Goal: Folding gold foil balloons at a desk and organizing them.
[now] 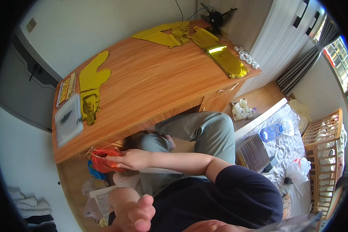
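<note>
Head view: both hands bare and apart from each other. Right hand (133, 159) reaches across the body to the person's left, fingers at the mouth of a red bag (98, 165). They appear to touch its rim; whether they pinch it or only lie over the opening, cannot tell. Left hand (137, 212) is raised at the lower edge of the view, fingers half curled, nothing seen in them.

Relation noted: the bag lies to the left of the right hand, in line with its forearm, at the fingertips. The left hand is farther off, below and to the right of the bag, clear of it. So the right is nearer, though the bag sits on the person's left. Bag is just below the front edge of the desk (143, 73), near the left corner; support not resolved. Its long axis is unclear, the sides being folded. A blue item (94, 171) shows just below it.

On top, the nearest gold foil piece (91, 81) lies flat beyond the bag, long axis running away from the front edge, crumpled end toward the person.
</note>
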Action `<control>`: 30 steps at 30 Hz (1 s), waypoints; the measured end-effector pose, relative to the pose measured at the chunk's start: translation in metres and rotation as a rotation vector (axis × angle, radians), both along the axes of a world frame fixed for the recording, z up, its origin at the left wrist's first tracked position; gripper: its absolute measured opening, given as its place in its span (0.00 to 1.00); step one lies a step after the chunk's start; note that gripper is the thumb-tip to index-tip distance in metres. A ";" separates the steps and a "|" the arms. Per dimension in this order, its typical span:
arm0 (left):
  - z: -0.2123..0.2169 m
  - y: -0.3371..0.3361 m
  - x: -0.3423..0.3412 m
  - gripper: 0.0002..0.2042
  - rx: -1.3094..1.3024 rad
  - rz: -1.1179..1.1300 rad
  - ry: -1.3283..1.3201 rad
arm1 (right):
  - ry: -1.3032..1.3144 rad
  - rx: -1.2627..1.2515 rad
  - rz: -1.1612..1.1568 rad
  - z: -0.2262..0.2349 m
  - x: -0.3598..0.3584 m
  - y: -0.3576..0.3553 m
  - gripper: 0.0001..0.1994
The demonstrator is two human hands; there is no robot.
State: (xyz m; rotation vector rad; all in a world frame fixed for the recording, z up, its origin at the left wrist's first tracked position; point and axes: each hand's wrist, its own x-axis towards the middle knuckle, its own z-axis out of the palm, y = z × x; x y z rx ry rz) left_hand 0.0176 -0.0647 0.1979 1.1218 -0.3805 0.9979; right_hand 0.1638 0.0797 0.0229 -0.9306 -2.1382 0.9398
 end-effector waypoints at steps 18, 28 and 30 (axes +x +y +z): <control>-0.215 0.140 -0.005 0.32 0.237 0.554 0.732 | 0.707 0.058 -0.172 -0.017 -0.047 -0.054 0.29; -0.165 0.117 -0.029 0.40 -1.045 0.389 0.106 | -0.118 0.332 -0.330 -0.088 0.000 -0.024 0.34; -0.167 0.128 -0.044 0.38 -0.828 0.468 0.103 | -0.553 -0.138 -0.168 -0.079 0.018 -0.018 0.32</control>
